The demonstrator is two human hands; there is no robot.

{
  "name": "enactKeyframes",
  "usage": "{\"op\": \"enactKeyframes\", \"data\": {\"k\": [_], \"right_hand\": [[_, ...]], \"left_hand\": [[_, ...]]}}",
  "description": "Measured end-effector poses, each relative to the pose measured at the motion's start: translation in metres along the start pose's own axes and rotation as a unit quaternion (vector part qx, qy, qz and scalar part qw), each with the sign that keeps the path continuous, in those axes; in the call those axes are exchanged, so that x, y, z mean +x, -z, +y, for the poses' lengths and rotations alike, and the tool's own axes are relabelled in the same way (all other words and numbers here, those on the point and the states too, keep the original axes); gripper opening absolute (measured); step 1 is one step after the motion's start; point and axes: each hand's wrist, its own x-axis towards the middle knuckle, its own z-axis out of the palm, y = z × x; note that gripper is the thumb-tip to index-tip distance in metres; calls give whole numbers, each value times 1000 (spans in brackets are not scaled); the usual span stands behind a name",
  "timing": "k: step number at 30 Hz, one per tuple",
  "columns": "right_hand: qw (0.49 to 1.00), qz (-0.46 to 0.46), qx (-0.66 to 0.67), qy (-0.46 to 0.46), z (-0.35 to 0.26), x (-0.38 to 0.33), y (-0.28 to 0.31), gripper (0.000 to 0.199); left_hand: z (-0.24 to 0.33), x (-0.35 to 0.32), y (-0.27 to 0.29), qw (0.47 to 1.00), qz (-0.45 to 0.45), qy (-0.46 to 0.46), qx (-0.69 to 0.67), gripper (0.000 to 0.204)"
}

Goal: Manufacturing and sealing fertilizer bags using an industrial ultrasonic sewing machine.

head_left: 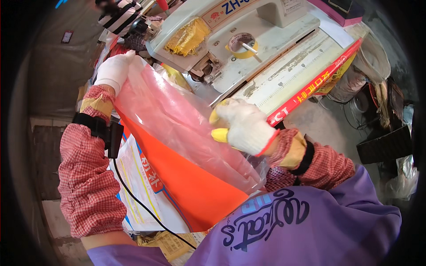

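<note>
there is one view only, so no second view shares any part of it. it comes from a fisheye camera worn on the person's head and looks steeply down and forward over the chest. it sits close: the purple shirt (pixel 301 221) fills the lower right, and both forearms rise from the lower edge. the left hand (pixel 114 70) and right hand (pixel 246 126) lie near the centre. further ahead, at the top, is the sewing machine (pixel 239 35) on its surface (pixel 288 75). straight edges bend toward the dark round rim.

Worktable (pixel 284 84); sewing machine (pixel 248 40), tape roll (pixel 242 44), orange sack (pixel 195 190)
</note>
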Motion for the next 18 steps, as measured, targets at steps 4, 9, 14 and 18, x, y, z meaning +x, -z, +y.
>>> {"op": "enactKeyframes", "data": {"k": [4, 9, 14, 18], "right_hand": [[991, -24, 127, 23, -17, -3, 4, 17], [888, -199, 347, -228, -7, 1, -6, 22], [804, -319, 383, -324, 19, 13, -36, 24], [938, -319, 93, -97, -14, 29, -30, 44]], "left_hand": [[-6, -5, 1, 999, 16, -22, 43, 35], [-9, 1, -5, 998, 23, -42, 32, 32], [3, 1, 20, 999, -25, 27, 6, 45], [-32, 2, 36, 996, -29, 83, 16, 44]]}}
